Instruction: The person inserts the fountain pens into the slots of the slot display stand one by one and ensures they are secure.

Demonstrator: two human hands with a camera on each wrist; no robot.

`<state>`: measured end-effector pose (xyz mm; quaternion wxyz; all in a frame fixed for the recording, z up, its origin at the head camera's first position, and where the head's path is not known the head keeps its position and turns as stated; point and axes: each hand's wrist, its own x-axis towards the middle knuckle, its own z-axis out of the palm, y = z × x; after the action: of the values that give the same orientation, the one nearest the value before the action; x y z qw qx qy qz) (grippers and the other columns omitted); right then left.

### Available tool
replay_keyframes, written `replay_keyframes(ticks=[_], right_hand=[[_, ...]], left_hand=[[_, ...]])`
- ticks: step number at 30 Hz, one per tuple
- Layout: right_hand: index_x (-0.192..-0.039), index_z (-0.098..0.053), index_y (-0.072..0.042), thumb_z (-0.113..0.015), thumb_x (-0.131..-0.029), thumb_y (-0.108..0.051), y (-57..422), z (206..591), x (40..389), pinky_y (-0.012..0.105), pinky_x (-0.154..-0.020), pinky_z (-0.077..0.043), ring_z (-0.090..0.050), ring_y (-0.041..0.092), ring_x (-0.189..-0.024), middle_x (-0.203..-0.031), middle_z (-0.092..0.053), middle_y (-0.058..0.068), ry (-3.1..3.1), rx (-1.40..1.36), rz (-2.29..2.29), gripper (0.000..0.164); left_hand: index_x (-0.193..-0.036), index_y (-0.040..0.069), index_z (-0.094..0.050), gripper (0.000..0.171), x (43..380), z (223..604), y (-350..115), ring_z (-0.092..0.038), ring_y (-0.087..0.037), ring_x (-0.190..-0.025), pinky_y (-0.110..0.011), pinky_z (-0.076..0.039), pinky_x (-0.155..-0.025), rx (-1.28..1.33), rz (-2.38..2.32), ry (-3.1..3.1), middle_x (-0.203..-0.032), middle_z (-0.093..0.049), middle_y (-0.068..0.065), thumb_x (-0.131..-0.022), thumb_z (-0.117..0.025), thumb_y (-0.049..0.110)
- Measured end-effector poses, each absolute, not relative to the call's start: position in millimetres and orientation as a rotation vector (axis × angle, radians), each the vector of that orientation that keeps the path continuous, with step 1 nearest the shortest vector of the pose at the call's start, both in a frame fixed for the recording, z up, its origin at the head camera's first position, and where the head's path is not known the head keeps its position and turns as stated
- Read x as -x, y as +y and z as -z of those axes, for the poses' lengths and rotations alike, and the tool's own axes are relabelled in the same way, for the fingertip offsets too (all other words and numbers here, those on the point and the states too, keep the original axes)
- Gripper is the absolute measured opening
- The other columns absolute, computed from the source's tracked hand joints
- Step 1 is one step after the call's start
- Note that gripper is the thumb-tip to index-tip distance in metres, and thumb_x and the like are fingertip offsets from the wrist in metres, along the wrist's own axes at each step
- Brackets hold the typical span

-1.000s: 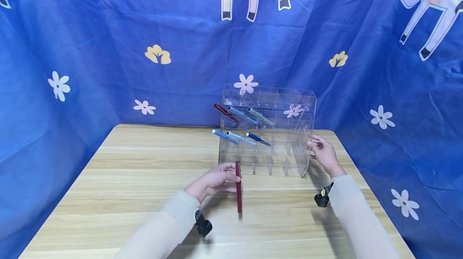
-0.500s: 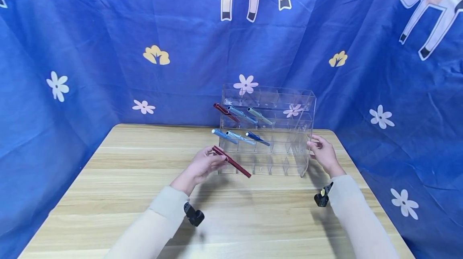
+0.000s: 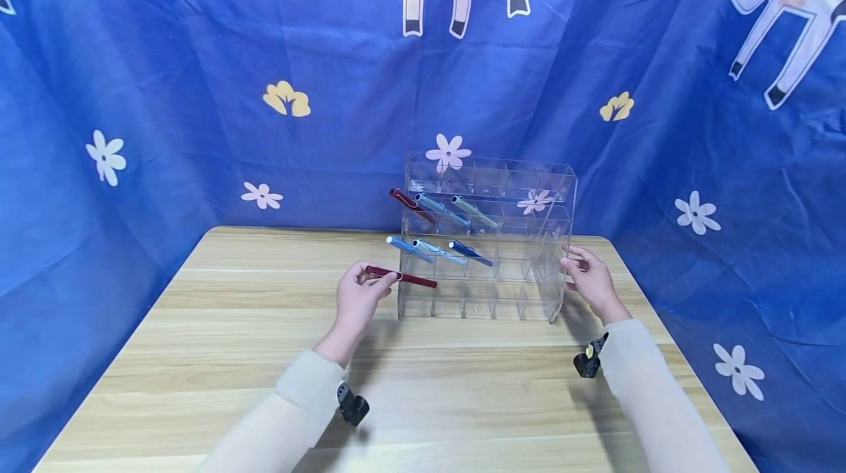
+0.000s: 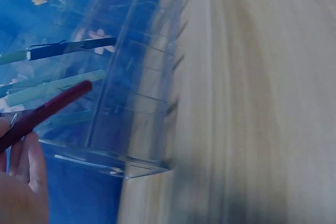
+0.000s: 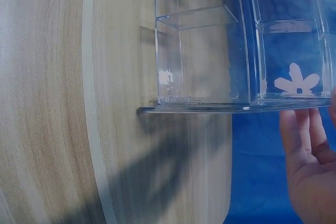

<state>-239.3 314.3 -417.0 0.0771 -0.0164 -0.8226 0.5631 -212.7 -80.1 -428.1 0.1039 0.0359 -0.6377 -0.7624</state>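
My left hand (image 3: 355, 298) pinches a dark red pen (image 3: 418, 280) between thumb and fingers at the left end of a clear acrylic pen rack (image 3: 529, 289). The pen lies nearly level, its free end in front of the rack's lower left part; whether it touches is unclear. In the left wrist view the red pen (image 4: 50, 107) points up and right across the rack. My right hand (image 3: 591, 283) holds the rack's right side panel, thumb at the front edge. Its fingers (image 5: 303, 135) lie against the panel's outside in the right wrist view.
Two middle tiers hold three slanted pens each: another dark red pen (image 3: 413, 205), a light blue pen (image 3: 443, 210) and a green pen (image 3: 474, 211) above; blue ones, including a dark blue pen (image 3: 471, 253), below. A blue curtain (image 3: 330, 164) hangs behind the wooden table (image 3: 264, 297).
My left hand has moved left and up with the red pen. The pen has turned from pointing toward me to lying nearly sideways. My right hand stays at the rack's side.
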Motion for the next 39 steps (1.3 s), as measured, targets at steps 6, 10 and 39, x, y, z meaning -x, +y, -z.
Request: replay_keyframes(ticks=[6,10,39], right_hand=[[-0.138,-0.043,0.005,-0.049,-0.1,-0.01,315,416,238,0.036,-0.076,-0.056,-0.053,0.046,-0.112,-0.126,-0.049,0.037,-2.457,0.048,-1.701,0.041],[-0.138,-0.042,0.005,-0.049,-0.1,-0.011,315,417,238,0.035,-0.076,-0.056,-0.052,0.047,-0.112,-0.125,-0.049,0.037,-2.459,0.046,-1.696,0.042],[-0.138,-0.044,0.003,-0.05,-0.1,-0.013,315,417,238,0.036,-0.076,-0.056,-0.056,0.039,-0.108,-0.125,-0.05,0.036,-2.475,0.058,-1.664,0.042]], left_hand=[[-0.086,-0.004,-0.053,0.022,209,437,-79,-0.065,-0.004,-0.066,-0.023,-0.056,-0.061,-0.173,2.123,-1.9,-0.081,-0.068,-0.01,-0.078,-0.074,-0.005],[-0.084,-0.004,-0.054,0.024,207,444,-77,-0.064,-0.003,-0.065,-0.021,-0.056,-0.06,-0.19,2.049,-1.939,-0.082,-0.068,-0.013,-0.076,-0.076,-0.004],[-0.082,-0.001,-0.059,0.026,211,465,-56,-0.061,-0.007,-0.062,-0.015,-0.05,-0.056,-0.243,1.801,-2.11,-0.078,-0.069,-0.013,-0.072,-0.082,0.006]])
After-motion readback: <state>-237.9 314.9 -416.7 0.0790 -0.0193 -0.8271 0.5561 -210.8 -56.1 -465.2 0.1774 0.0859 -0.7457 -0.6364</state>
